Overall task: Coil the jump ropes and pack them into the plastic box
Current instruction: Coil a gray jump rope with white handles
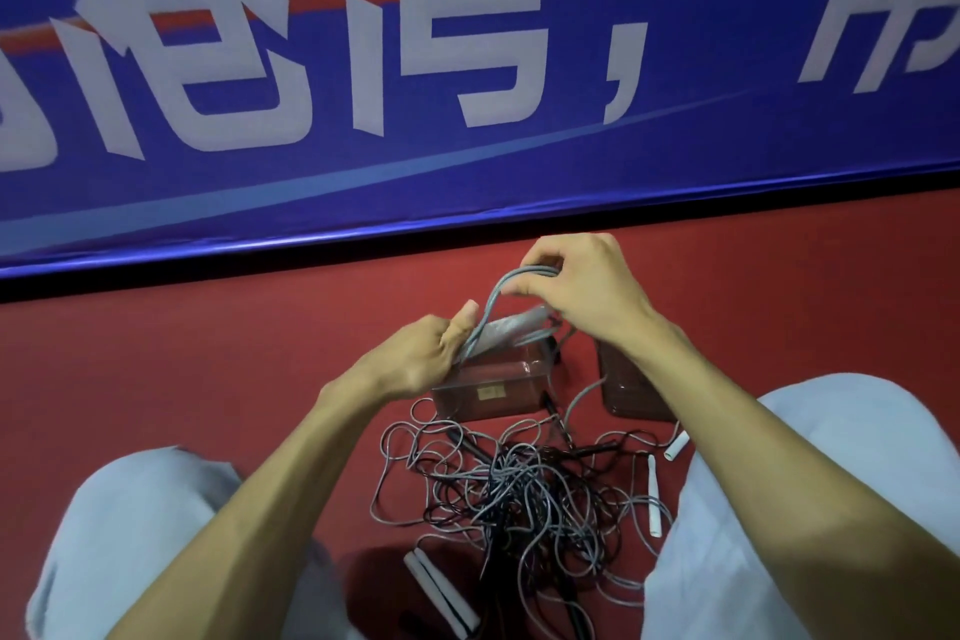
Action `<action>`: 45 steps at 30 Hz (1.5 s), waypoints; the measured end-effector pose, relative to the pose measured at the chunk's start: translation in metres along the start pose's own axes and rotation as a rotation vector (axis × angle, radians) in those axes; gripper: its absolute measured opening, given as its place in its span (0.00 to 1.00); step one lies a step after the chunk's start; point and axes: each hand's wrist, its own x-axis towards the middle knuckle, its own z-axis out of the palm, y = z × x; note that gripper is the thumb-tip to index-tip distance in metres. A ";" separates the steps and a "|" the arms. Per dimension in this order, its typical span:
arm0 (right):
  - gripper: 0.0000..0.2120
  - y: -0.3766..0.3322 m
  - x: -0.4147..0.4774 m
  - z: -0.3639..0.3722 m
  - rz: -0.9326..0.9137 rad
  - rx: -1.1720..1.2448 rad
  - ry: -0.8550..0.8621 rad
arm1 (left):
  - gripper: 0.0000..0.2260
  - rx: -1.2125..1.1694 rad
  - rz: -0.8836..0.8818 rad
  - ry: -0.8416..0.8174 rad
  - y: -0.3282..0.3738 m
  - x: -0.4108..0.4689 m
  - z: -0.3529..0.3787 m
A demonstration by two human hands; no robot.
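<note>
Both hands are raised just above the clear plastic box (488, 392), which stands on the red floor (208, 379) at the middle of the scene; between them they hold a grey jump rope (491, 301) gathered into a few arching loops. The left hand (415, 361) has its fingers curled round the lower left end of the loops, thumb up against the strands; pale handles (514, 327) lie slanted beside it over the far edge of the box, though I cannot tell exactly how they are held. The right hand (576, 286) pinches the top of the loops between curled fingers and thumb, farther and to the right; one grey strand hangs from it towards the floor.

Near the box lies a loose tangle of ropes (519, 489), grey and black strands crossing one another; it touches the near side of the box. A white handle (653, 494) lies at the right edge of the tangle; a shorter white handle (677, 446) lies just beyond it; a pair of white handles (441, 592) lies side by side at the near left. A second clear plastic piece (631, 390) sits right of the box, partly hidden by the right forearm.

Knees in pale blue trousers (130, 535) frame the tangle on both sides; a blue banner (467, 182) with large white characters stands along the far edge of the floor.
</note>
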 end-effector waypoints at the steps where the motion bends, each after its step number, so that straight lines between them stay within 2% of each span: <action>1: 0.12 -0.001 0.000 0.000 0.026 0.002 0.026 | 0.33 0.000 0.026 -0.009 0.003 -0.003 0.001; 4: 0.15 -0.002 0.001 0.000 0.109 0.012 0.023 | 0.30 -0.014 0.115 -0.060 0.012 -0.012 0.002; 6: 0.13 -0.002 0.002 -0.001 0.190 0.098 -0.047 | 0.26 0.029 0.203 -0.079 0.013 -0.016 0.004; 8: 0.11 -0.001 0.002 -0.005 0.297 0.326 -0.195 | 0.16 -0.012 0.266 -0.065 0.012 -0.018 0.002; 11: 0.05 0.005 0.002 -0.014 0.405 0.655 -0.348 | 0.15 -0.129 0.299 0.018 0.009 -0.019 -0.004; 13: 0.04 0.007 0.005 -0.015 0.476 0.840 -0.290 | 0.16 -0.189 0.290 0.097 0.009 -0.017 -0.006; 16: 0.10 0.003 0.006 -0.009 0.552 0.969 -0.214 | 0.21 -0.316 0.235 0.218 0.006 -0.012 -0.010; 19: 0.09 -0.001 0.002 0.000 0.536 0.921 -0.310 | 0.21 -0.363 0.226 0.380 -0.001 -0.006 -0.011; 22: 0.09 -0.006 -0.003 0.002 0.424 0.655 -0.522 | 0.18 -0.485 0.136 0.522 -0.005 0.001 -0.010; 25: 0.11 -0.019 -0.011 0.006 0.275 0.378 -0.823 | 0.15 -0.678 0.010 0.559 -0.006 0.006 -0.011; 28: 0.13 -0.029 -0.019 0.008 0.232 0.156 -1.027 | 0.16 -0.652 -0.077 0.553 -0.010 0.008 -0.009; 30: 0.14 -0.029 -0.019 0.005 0.107 -0.056 -0.999 | 0.19 -0.550 -0.125 0.549 -0.012 0.008 -0.007; 32: 0.13 -0.029 -0.018 -0.001 -0.055 -0.201 -0.899 | 0.17 -0.399 -0.158 0.538 -0.015 0.011 -0.007; 36: 0.03 -0.030 -0.018 -0.003 -0.273 -0.249 -0.684 | 0.22 -0.130 -0.204 0.461 -0.021 0.016 -0.003; 38: 0.05 -0.029 -0.018 -0.003 -0.325 -0.252 -0.589 | 0.22 0.017 -0.211 0.397 -0.023 0.017 0.001; 42: 0.07 -0.022 -0.016 -0.004 -0.375 -0.291 -0.333 | 0.13 0.156 -0.204 0.279 -0.015 0.012 0.005; 45: 0.07 -0.015 -0.014 -0.002 -0.341 -0.295 -0.212 | 0.13 0.235 -0.046 0.260 -0.007 0.004 0.010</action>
